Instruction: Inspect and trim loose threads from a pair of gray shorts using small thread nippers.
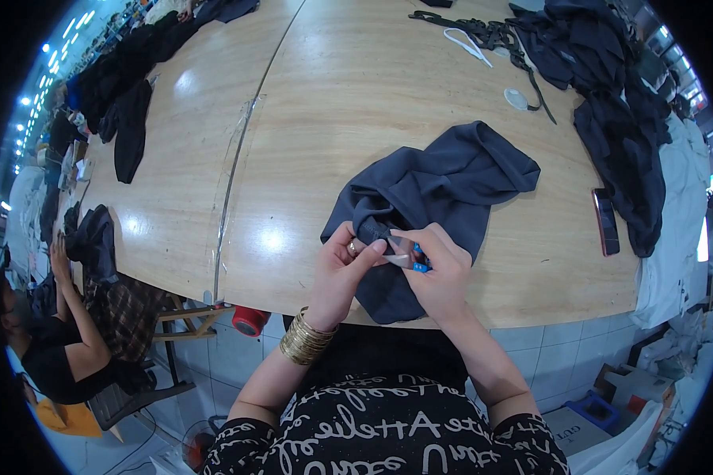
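Note:
A dark navy garment lies bunched on the table in front of me, part of it hanging toward the near edge. My left hand is closed on a gathered edge of it, pinched between thumb and fingers. Close beside it, my right hand is closed around small blue-handled thread snips. Their pale blades point left at the pinched cloth, next to my left thumb. The fingers hide most of the snips, and I cannot tell whether the blades touch the cloth.
The wooden table has a seam running across it. At right lie a phone, dark garments and white cloth. Dark straps lie at the far side. Another person works at left near a dark cloth.

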The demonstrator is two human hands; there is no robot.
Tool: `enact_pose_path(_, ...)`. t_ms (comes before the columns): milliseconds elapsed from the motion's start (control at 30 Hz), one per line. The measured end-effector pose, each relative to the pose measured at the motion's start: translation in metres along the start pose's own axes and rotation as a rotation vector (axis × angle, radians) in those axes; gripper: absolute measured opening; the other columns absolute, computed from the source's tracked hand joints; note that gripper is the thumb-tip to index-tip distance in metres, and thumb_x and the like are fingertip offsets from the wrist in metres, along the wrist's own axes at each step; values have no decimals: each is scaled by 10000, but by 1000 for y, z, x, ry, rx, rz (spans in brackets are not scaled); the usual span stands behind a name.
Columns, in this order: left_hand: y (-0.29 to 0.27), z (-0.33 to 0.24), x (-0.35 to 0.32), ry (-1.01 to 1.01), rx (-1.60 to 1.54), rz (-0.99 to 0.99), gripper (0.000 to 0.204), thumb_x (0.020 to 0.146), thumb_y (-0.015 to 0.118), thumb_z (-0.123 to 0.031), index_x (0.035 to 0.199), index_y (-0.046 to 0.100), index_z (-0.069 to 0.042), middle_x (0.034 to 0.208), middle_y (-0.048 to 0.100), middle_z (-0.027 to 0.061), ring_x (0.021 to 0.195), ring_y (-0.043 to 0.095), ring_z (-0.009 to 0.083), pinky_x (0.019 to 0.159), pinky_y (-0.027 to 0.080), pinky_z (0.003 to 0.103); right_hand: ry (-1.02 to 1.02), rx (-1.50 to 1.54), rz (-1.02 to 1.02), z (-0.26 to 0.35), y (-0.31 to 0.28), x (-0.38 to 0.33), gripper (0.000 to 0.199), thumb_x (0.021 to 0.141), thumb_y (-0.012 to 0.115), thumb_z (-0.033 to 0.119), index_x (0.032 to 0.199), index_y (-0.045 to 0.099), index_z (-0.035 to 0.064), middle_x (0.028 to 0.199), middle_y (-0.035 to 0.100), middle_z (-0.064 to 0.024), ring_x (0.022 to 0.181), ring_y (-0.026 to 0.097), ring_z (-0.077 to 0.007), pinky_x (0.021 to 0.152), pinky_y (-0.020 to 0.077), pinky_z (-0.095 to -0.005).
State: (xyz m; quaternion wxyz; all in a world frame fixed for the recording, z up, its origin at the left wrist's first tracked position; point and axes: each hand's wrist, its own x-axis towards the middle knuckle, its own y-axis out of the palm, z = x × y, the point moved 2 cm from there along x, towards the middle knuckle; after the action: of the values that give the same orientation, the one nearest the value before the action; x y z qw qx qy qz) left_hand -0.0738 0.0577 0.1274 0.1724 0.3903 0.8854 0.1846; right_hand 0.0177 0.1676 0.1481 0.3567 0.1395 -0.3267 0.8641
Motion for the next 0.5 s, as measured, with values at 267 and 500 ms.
enact_pose_path(267,-8,3,0,-46,98,-69,91,869,598,-83,824,528,-45,762,582,-14,715,553,23,734,511,225,660,686,-129,-15,-22,12,92,869,585,109,847,586,19,763,537,45,666,456,-18,603,359,-158)
enact_pose_path(500,-1,-2,-1,-67,36,-120,98,873,593,-91,811,529,-52,731,562,-24,725,562,38,724,500,219,288,391,337,-5,-34,12,112,784,643,48,887,609,22,814,602,-16,735,543,-78,672,430,-220)
